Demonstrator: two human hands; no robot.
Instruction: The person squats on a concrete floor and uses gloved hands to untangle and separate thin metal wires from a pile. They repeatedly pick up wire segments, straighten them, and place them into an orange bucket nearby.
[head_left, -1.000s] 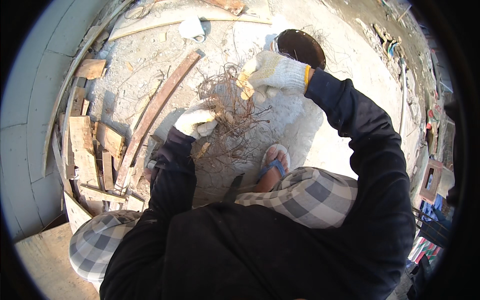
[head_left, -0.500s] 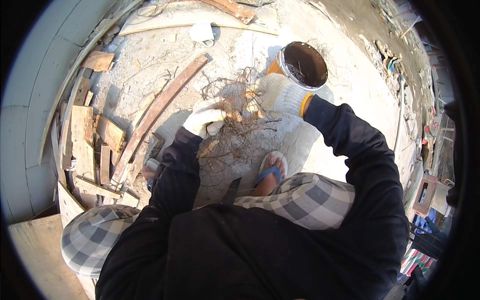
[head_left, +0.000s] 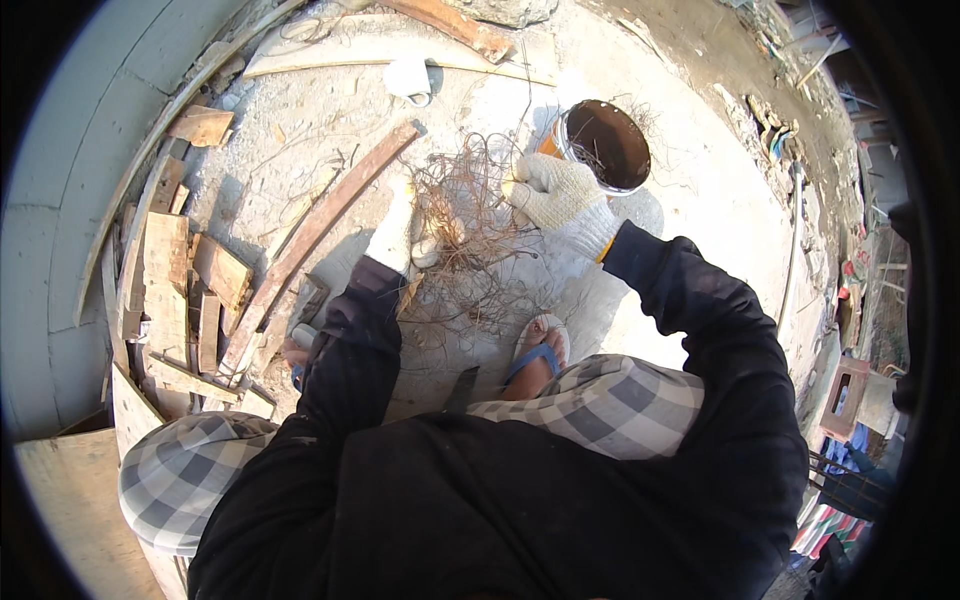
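Note:
A loose tangle of thin rusty wire (head_left: 470, 195) hangs between my two gloved hands, low over the ground. My left hand (head_left: 398, 232), in a whitish knit glove, is closed on the tangle's left side. Across from it, my right hand (head_left: 562, 200) in a matching glove with a yellow cuff edge has its fingers pinched together at the wire on the right; its fingertips are partly hidden. An orange bucket (head_left: 622, 140) with a dark inside stands just beyond my right hand, with some wire in it.
A long reddish-brown wooden strip (head_left: 330, 215) lies to the left, beside scrap boards (head_left: 165, 270) along a grey wall (head_left: 70, 180). Beyond are a white mug (head_left: 406, 80) and a pale board (head_left: 330, 57). My sandalled foot (head_left: 540, 355) is close below the wire.
My right hand has come back slightly toward me and turned at the wire. The left hand has turned, its fingers now pointing more away from me. The tangle looks more spread out.

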